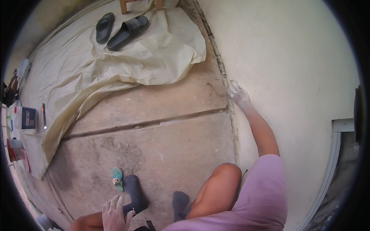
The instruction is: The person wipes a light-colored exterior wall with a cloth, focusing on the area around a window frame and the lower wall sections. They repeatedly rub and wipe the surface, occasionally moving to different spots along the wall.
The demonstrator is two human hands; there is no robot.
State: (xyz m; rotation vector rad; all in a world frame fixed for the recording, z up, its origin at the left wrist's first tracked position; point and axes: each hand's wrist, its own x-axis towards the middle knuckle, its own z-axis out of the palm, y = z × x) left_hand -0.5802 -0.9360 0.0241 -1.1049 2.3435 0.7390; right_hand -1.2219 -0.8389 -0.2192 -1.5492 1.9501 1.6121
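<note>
My right hand [238,93], coated in white dust, presses against the foot of the pale wall [285,73], just above the rough joint with the floor. Its fingers are bent and close together; whatever may lie under them is hidden. My left hand [114,214], also whitened with dust, is low in the picture by my left leg, fingers stretched out and nothing in it. Just beyond that hand are a dark sock [135,194] on my foot and a small teal flip-flop [117,179] on the concrete floor [185,148].
A cream dust sheet [154,71] lies rumpled over the far floor, with two dark slides [128,33] and wooden legs [123,7] on it. Along the left stand a white tub with a dark label [28,118] and a red-and-white container [14,150]. A grey frame [334,148] borders an opening at right.
</note>
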